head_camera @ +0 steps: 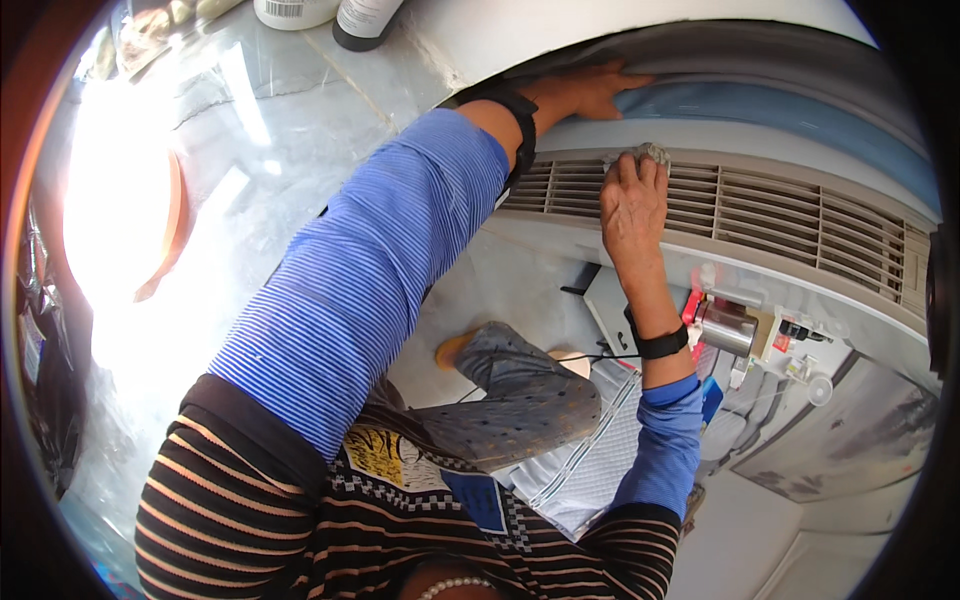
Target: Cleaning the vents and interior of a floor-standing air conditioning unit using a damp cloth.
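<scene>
My right hand (634, 199) pinches a crumpled greyish cloth (654, 153) against the upper edge of a slatted vent grille (765, 206). The grille is long, beige-grey and set into a white appliance housing, which looks like an air conditioner. My left hand (592, 90) reaches further over, fingers spread and holding nothing. It lies against the curved grey and blue surface (712, 105) beyond the grille. Both wrists wear black bands, and my left forearm in its blue striped sleeve covers the grille's left end.
Two bottles (367, 22) stand at the top left on pale stone tile (315, 105), partly cut off. Strong glare washes out the left side. Below the grille are a metal cylinder (726, 328), a grey-white cabinet (619, 307) and quilted white fabric (600, 457). A thin black cable (600, 357) runs to my right wrist.
</scene>
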A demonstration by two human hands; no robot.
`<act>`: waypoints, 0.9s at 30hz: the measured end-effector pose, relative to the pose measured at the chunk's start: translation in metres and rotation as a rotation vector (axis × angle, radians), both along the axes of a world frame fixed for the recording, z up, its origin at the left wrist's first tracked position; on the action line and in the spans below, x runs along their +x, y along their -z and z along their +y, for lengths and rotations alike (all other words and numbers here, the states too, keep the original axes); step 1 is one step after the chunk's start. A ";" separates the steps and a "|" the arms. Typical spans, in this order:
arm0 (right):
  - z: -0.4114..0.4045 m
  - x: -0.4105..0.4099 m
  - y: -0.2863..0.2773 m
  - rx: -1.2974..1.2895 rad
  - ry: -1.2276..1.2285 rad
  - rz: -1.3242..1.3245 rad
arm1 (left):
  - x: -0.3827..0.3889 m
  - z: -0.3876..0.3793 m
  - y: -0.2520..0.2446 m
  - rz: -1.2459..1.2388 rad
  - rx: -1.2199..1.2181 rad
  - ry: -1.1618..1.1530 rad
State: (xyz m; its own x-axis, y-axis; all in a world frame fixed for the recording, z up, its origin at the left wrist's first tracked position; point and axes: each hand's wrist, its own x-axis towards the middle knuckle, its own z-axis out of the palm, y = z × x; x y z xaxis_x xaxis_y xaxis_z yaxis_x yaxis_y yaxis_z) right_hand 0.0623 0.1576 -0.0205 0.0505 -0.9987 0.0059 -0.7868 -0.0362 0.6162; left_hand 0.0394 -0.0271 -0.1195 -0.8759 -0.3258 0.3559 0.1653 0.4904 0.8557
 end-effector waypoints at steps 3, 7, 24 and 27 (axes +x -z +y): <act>-0.003 0.002 0.006 -0.048 0.024 -0.109 | -0.004 -0.004 0.002 0.048 -0.040 0.042; -0.011 0.002 0.036 -0.056 0.057 0.053 | -0.007 -0.010 0.002 -0.012 -0.048 0.063; -0.017 -0.019 0.036 0.203 0.015 -0.012 | -0.007 -0.008 -0.008 -0.090 -0.027 0.089; -0.013 -0.020 0.046 0.183 -0.012 0.019 | -0.006 -0.007 -0.009 -0.098 -0.021 0.090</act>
State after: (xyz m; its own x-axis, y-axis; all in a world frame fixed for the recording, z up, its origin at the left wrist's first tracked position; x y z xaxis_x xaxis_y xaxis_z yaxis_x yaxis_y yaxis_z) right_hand 0.0420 0.1442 -0.0669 0.0609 -0.9823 -0.1769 -0.7739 -0.1585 0.6132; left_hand 0.0338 -0.0342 -0.1109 -0.9319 -0.2383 0.2734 0.1257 0.4949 0.8598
